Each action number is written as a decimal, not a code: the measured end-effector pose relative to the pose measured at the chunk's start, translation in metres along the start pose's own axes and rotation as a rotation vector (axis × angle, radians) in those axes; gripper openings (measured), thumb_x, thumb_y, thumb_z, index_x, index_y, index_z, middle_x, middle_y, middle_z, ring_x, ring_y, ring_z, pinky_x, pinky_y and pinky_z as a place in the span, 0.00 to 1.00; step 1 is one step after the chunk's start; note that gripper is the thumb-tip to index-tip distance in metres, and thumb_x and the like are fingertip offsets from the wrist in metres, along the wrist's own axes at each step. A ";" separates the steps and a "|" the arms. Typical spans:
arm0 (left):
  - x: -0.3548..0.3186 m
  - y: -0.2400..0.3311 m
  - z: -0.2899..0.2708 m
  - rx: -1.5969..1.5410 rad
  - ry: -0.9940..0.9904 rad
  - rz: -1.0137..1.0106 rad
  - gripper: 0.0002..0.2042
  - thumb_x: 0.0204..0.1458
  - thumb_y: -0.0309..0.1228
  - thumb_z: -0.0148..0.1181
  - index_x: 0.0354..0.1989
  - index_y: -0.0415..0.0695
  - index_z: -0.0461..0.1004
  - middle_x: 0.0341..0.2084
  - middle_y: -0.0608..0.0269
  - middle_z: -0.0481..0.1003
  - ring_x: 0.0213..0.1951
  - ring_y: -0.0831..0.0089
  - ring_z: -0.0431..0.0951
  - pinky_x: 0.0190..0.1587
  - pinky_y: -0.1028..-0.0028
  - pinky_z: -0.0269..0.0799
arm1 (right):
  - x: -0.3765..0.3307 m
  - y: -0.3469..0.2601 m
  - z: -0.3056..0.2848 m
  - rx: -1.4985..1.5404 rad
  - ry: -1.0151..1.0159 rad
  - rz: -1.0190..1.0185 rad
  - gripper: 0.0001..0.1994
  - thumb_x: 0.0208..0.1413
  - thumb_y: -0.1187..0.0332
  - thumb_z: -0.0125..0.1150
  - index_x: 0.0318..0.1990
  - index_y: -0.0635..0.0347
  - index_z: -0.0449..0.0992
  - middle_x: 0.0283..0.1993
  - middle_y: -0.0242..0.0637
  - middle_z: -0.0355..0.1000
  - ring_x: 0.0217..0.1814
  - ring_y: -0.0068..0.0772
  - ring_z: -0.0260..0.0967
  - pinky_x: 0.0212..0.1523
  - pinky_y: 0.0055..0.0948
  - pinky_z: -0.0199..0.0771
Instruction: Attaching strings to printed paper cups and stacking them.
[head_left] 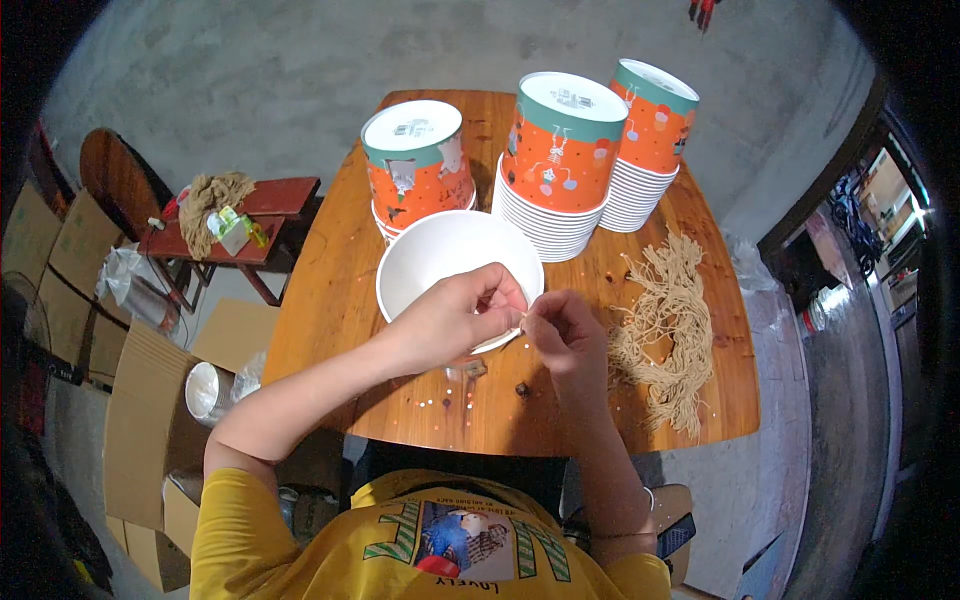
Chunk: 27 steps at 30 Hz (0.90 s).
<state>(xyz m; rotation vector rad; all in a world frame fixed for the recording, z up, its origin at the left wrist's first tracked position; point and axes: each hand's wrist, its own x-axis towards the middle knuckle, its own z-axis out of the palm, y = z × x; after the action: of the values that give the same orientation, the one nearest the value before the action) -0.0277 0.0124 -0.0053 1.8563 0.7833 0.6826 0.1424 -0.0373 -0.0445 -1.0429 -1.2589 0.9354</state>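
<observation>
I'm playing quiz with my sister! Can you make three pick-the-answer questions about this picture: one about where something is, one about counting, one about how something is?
1. Where does the bundle of tan strings lie?
A. on the table, right of the hands
B. on the floor
C. inside the bowl

2. How many stacks of upside-down orange cups stand on the table?
A. one
B. three
C. five

3. How is the white bowl at the hands?
A. upside down
B. crushed flat
C. open side up, held at the rim

Answers: 1 A, the strings rest on the wood beside the right hand. 2 B, three stacks stand at the far edge. 3 C, the left hand grips its near rim and the inside shows.
</observation>
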 end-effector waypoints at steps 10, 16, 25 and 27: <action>0.002 -0.002 0.000 -0.186 0.001 -0.086 0.05 0.55 0.28 0.55 0.36 0.40 0.69 0.24 0.73 0.66 0.27 0.86 0.63 0.30 0.83 0.63 | -0.002 -0.004 0.003 -0.263 0.057 -0.115 0.05 0.52 0.76 0.59 0.34 0.59 0.70 0.26 0.26 0.66 0.25 0.15 0.62 0.25 0.20 0.63; 0.000 -0.001 0.002 -0.114 0.011 -0.051 0.06 0.54 0.26 0.54 0.38 0.39 0.68 0.24 0.72 0.66 0.28 0.85 0.66 0.31 0.81 0.65 | -0.001 -0.004 0.003 -0.353 0.073 -0.192 0.05 0.52 0.76 0.60 0.33 0.60 0.70 0.24 0.26 0.66 0.25 0.15 0.63 0.25 0.19 0.63; -0.002 0.013 0.003 0.029 0.030 -0.033 0.07 0.52 0.23 0.53 0.38 0.38 0.68 0.23 0.65 0.69 0.29 0.79 0.69 0.34 0.76 0.69 | 0.000 0.000 -0.002 -0.121 0.030 -0.049 0.02 0.56 0.74 0.57 0.34 0.61 0.71 0.24 0.25 0.66 0.26 0.13 0.60 0.27 0.17 0.61; -0.001 0.016 0.004 0.023 0.037 -0.012 0.06 0.52 0.24 0.54 0.37 0.38 0.68 0.23 0.65 0.69 0.29 0.79 0.69 0.34 0.75 0.69 | -0.001 0.000 -0.002 -0.116 0.032 -0.046 0.02 0.56 0.74 0.58 0.34 0.61 0.71 0.24 0.25 0.66 0.26 0.13 0.60 0.27 0.17 0.61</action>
<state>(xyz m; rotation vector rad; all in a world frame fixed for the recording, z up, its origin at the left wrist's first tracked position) -0.0223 0.0042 0.0084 1.8633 0.8288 0.7045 0.1441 -0.0382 -0.0444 -1.1108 -1.3178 0.8159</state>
